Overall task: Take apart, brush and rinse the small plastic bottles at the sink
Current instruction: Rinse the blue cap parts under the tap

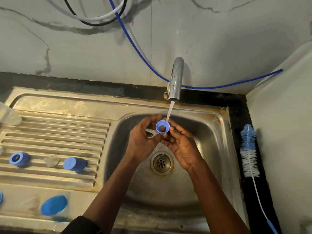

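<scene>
A small blue bottle ring sits under the running water from the tap, over the steel sink. My left hand grips it from the left and also holds a whitish plastic piece. My right hand pinches the ring from the right with its fingertips. On the draining board lie two blue bottle parts and a clear round piece.
A blue and white bottle brush lies on the dark counter right of the sink. A blue oval lid rests on the board's near edge. A clear container stands at far left. A blue hose hangs along the wall. The drain is open.
</scene>
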